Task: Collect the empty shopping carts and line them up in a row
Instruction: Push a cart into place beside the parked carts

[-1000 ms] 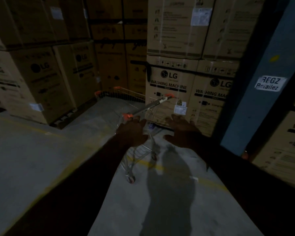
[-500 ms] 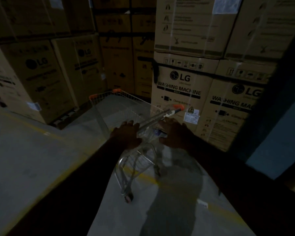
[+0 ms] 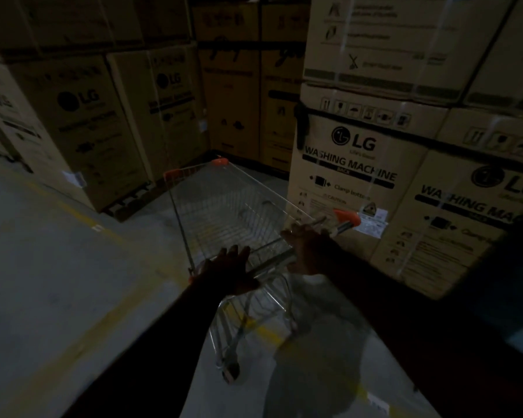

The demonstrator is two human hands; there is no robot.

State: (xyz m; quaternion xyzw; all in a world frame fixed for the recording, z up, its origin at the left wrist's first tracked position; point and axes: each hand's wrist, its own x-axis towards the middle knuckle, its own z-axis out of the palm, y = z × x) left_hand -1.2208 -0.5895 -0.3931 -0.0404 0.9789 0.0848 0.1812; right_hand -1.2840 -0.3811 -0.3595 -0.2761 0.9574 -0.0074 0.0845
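Shopping cart (image 3: 224,212) is seen at the centre of the frame on a grey concrete floor (image 3: 58,267), flanked by stacked cartons (image 3: 351,164) printed "LG Washing Machine" at the right and by further cartons (image 3: 82,116) at the upper left. Its long axis is laid from the lower centre of the frame toward the upper centre, leaning slightly left. The nose, marked by orange corner bumpers (image 3: 219,161), is pointed away toward the cartons at the top middle, while the handle (image 3: 272,262) is turned toward the lower edge. The handle is set crosswise, rising from lower left to right, and is tipped with an orange end cap (image 3: 346,217) just beside the right-hand carton. The left hand (image 3: 228,271) is laid over the handle's left end, fingers straight and slightly apart. The right hand (image 3: 310,250) is wrapped round the bar further right, fingers curled over it. A rear wheel (image 3: 230,372) is seen below the arms, near a faded yellow floor line (image 3: 271,333). The scene is dimly lit and its edges are blurred.
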